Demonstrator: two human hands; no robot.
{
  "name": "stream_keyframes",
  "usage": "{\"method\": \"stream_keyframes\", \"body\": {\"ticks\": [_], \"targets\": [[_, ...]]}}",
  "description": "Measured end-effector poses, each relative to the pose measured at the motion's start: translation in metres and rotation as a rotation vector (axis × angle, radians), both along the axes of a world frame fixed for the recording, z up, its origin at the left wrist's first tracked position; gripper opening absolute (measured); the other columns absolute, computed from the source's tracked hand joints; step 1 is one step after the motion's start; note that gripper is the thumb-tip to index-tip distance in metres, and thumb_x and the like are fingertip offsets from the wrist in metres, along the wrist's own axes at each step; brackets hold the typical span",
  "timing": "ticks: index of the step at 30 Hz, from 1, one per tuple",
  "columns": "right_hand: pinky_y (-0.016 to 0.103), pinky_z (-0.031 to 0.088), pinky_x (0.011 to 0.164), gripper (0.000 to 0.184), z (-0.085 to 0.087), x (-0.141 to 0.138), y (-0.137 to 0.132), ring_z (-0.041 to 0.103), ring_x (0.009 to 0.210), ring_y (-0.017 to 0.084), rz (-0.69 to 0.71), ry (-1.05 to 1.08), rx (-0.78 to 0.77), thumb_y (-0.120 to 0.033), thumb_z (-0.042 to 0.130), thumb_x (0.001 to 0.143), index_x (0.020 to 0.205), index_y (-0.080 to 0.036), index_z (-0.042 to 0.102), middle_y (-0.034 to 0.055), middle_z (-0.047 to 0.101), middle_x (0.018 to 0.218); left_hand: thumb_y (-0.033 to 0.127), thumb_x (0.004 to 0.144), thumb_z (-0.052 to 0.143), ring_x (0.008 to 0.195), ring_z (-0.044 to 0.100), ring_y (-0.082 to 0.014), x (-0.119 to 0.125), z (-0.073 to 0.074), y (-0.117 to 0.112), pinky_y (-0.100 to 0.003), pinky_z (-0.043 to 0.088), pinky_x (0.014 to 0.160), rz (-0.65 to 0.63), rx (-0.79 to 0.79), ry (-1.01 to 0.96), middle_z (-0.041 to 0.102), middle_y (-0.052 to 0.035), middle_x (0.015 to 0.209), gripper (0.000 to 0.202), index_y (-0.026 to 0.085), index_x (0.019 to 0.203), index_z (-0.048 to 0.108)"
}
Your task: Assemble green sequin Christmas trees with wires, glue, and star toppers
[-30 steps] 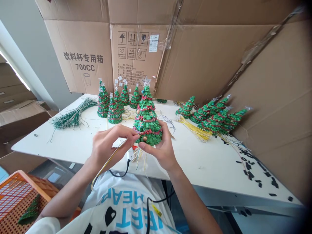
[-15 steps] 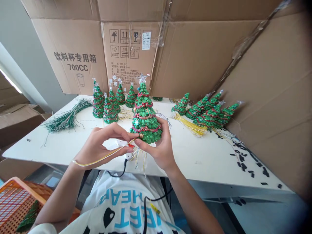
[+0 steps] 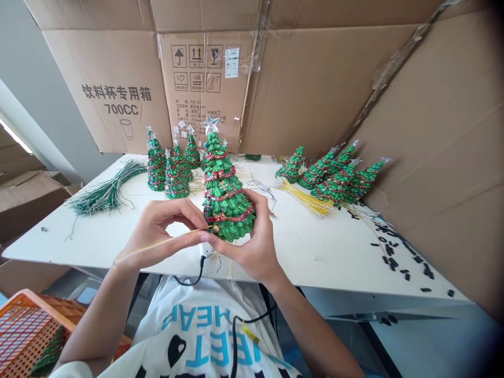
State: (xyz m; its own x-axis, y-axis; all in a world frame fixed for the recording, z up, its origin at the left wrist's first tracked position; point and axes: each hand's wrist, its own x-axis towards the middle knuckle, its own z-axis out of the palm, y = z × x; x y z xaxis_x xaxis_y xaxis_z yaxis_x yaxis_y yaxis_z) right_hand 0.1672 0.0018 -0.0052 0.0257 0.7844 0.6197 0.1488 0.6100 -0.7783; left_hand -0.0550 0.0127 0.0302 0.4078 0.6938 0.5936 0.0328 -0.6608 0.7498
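Head camera view: we look down on a glittery green cone-shaped Christmas tree ornament, wound with red tinsel and topped by a clear star, held upright over the near edge of a white rectangular table. Our right hand grasps the tree's lower side, its fingers curled around it. Our left hand is closed in a pinch on a thin yellow wire, whose tip meets the tree near its base; the view there is poor, so we cannot be sure it goes in. A thin black cable drops below the tree. Further along the table, smaller glittery green trees stand upright at left, and more lean at right, beside a bundle of green wires, a bundle of yellow wires and scattered black scraps. Brown cardboard cartons rise behind, and an orange plastic crate sits low at left.
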Motion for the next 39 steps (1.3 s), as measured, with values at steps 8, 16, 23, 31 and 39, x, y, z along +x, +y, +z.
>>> {"method": "stream_keyframes", "body": {"ticks": [8,16,23,31,39], "targets": [[0.047,0.060,0.109,0.085,0.004,-0.002,-0.005,0.069,0.124,0.031,0.076,0.103,-0.112,-0.037,0.105,0.069,0.138,-0.032,0.056,0.0063,0.067,0.135,0.019,0.090,0.092,0.086,0.085,-0.0220,0.001,-0.004,0.000,-0.030,0.071,0.076,0.079,0.099,-0.099,0.086,-0.0082,0.094,0.013,0.020,0.091,0.080],[0.043,0.062,0.104,0.075,0.001,-0.008,-0.004,0.076,0.112,0.026,0.318,0.302,-0.369,-0.039,0.104,0.070,0.130,-0.031,0.060,0.0014,0.076,0.124,0.023,0.089,0.094,0.070,0.072,-0.0124,0.007,-0.008,0.003,-0.024,0.057,0.064,0.201,0.143,-0.064,0.077,-0.0006,0.079,0.017,0.021,0.087,0.078],[0.044,0.063,0.105,0.066,-0.004,-0.011,0.004,0.078,0.110,0.026,0.402,0.403,-0.474,-0.042,0.104,0.071,0.122,-0.030,0.063,0.0003,0.081,0.116,0.024,0.096,0.087,0.077,0.076,-0.0153,0.001,-0.001,-0.001,-0.027,0.064,0.073,-0.016,0.038,-0.033,0.080,-0.0054,0.090,0.011,0.021,0.101,0.078],[0.045,0.062,0.108,0.069,-0.007,-0.012,0.006,0.076,0.115,0.027,0.406,0.399,-0.464,-0.044,0.106,0.066,0.120,-0.032,0.064,0.0004,0.080,0.121,0.017,0.098,0.082,0.074,0.076,-0.0158,0.009,-0.004,0.004,-0.028,0.060,0.068,0.243,0.406,0.039,0.083,-0.0053,0.088,0.007,0.021,0.094,0.080],[0.049,0.061,0.107,0.060,-0.009,-0.009,0.008,0.076,0.114,0.030,0.431,0.429,-0.537,-0.056,0.101,0.074,0.117,-0.030,0.068,0.0028,0.082,0.116,0.025,0.097,0.086,0.076,0.075,-0.0152,0.008,-0.003,0.000,-0.026,0.062,0.070,0.159,0.234,-0.069,0.080,-0.0041,0.087,0.009,0.021,0.099,0.078]]}}
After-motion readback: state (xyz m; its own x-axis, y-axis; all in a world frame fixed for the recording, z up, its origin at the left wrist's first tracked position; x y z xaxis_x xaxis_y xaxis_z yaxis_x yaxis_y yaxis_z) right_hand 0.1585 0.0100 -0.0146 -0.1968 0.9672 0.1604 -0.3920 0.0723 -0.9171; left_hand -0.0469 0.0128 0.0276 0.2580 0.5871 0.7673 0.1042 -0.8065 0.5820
